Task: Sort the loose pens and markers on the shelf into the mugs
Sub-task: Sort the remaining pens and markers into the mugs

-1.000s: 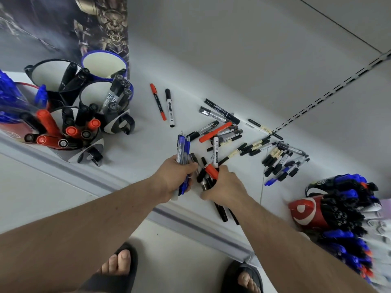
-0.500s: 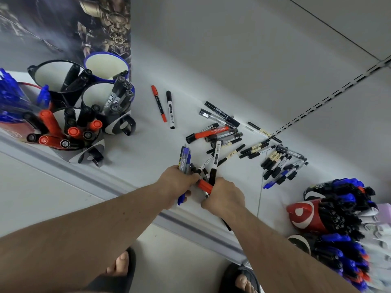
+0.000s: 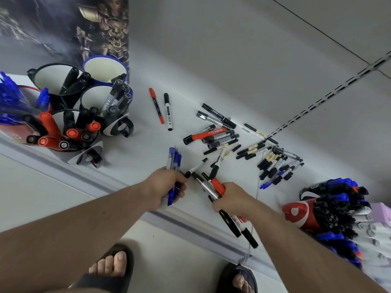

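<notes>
Left hand (image 3: 167, 187) curled tight around a bundle of blue pens (image 3: 174, 161), tips fanning up above the knuckles. Right hand (image 3: 233, 199) grips a mixed bunch of markers (image 3: 213, 187), black, silver and one red, with ends poking out both sides of the fist. Loose pens and markers (image 3: 224, 138) lie scattered on the white shelf (image 3: 135, 149) beyond the hands. Mugs (image 3: 101, 98) stand clustered far left, part-filled with markers.

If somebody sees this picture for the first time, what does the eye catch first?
First, the two hands at the centre: the left hand grips blue pens, the right hand grips mixed markers. Behind them loose pens lie scattered on the shelf, and mugs full of markers stand at the left.
</notes>
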### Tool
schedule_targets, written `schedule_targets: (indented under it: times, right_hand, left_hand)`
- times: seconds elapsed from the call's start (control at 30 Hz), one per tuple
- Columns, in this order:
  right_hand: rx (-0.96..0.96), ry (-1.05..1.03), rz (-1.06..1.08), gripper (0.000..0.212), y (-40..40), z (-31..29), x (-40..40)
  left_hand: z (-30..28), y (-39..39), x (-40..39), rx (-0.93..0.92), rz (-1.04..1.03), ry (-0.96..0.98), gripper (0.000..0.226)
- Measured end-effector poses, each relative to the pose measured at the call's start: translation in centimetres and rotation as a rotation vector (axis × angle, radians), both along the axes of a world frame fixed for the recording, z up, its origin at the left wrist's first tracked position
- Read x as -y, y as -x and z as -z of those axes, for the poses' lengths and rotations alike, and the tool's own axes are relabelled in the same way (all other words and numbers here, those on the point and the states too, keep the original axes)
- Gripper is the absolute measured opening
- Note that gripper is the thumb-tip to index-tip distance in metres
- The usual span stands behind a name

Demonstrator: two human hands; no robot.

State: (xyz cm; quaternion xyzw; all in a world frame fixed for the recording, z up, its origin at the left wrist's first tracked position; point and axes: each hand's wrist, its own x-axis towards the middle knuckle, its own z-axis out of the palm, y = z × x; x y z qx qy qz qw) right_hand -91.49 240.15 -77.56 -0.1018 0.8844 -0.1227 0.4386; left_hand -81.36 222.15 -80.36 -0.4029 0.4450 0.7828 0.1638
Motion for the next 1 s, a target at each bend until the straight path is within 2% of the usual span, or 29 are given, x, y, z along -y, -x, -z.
schedule_targets:
  times: [0.1, 0.17, 0.23, 0.33, 0.43, 0.53, 0.6, 0.77, 0.9, 1.0]
  right_hand:
    - [0.209, 0.016, 0.101, 0.024, 0.2, -1.8, -1.0]
    - [0.372, 0.126, 0.276, 0.029, -0.1, -3.0, -1.7]
    - [0.415, 0.246, 0.424, 0.034, -0.6, -4.5, -2.2]
    - [0.358, 0.454, 0.64, 0.029, -1.8, -7.9, -2.0]
    - [0.272, 0.7, 0.826, 0.011, -3.3, -12.2, -1.1]
    - [0.202, 0.87, 0.915, 0.016, -4.9, -16.3, -0.5]
    - [0.171, 0.963, 0.96, 0.009, -6.0, -18.6, -0.5]
    - [0.117, 1.079, 0.939, 0.004, -9.1, -23.0, -1.9]
    - [0.088, 1.05, 0.931, 0.024, -11.5, -24.2, -3.7]
    - [0.081, 1.037, 0.938, 0.015, -12.7, -24.5, -5.1]
  left_hand:
    - [-0.7, -0.6, 1.0, 0.034, 0.004, -0.054, 0.008]
    - [-1.9, -0.9, 1.9, 0.032, 0.007, -0.062, 0.006]
    - [-3.7, -1.0, 2.6, 0.019, 0.019, -0.034, 0.007]
    - [-7.7, -0.9, 3.1, 0.002, 0.154, 0.09, 0.01]
    - [-12.8, -0.9, 2.9, 0.015, 0.363, 0.219, 0.01]
    - [-18.5, -1.4, 1.9, 0.012, 0.514, 0.322, 0.01]
    - [-21.8, -2.2, 0.4, -0.003, 0.587, 0.361, 0.01]
    - [-26.6, -5.8, -4.8, -0.059, 0.708, 0.367, 0.011]
    - [-27.7, -8.7, -7.7, -0.163, 0.652, 0.325, 0.013]
    - [-28.1, -10.1, -9.0, -0.212, 0.641, 0.311, 0.01]
